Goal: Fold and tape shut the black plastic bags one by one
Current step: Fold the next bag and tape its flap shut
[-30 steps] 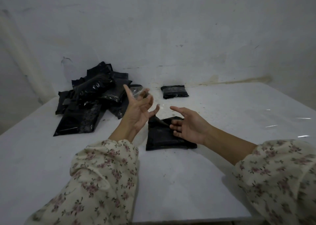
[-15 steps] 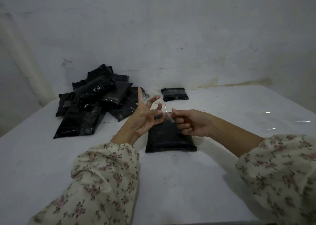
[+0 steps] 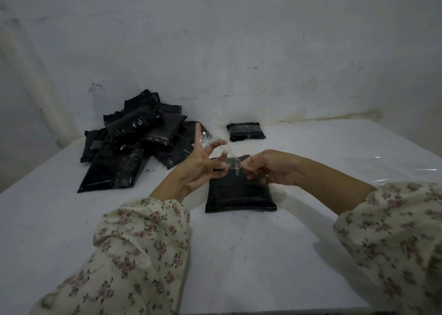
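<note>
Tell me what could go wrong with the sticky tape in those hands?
1. The clear tape is pinched in the air between the left hand and the right hand. It might curl and stick to itself or to the fingers.
2. Neither hand presses on the folded black bag beneath, so its fold might spring open before the tape lands.

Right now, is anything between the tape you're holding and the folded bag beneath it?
Nothing visible. The clear tape, held between left hand and right hand, hangs over the far end of the folded bag. The pile of bags lies to the left, the taped bag farther back, both off the path.
</note>
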Motion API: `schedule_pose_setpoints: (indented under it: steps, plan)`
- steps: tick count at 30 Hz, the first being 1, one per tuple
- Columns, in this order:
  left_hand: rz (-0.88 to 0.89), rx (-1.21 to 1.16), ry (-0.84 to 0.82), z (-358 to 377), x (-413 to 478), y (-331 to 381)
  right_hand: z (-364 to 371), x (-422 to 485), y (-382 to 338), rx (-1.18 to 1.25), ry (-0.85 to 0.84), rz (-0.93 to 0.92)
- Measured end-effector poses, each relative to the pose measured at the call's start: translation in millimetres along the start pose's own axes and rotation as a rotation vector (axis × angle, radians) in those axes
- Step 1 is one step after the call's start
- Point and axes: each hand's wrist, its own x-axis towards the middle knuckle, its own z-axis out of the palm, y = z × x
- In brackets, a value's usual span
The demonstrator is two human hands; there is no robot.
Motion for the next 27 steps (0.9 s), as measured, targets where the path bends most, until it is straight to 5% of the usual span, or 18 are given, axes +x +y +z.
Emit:
schedule_pose_setpoints:
  steps: [11, 27]
  plan:
    - [0.096, -0.085, 0.124, -2, 1, -13, 7, 12, 8, 0.338, 0.021, 0.005]
    - [0.183, 0.073, 0.158, 6, -2, -4, 11, 15, 8, 0.330, -0.074, 0.028]
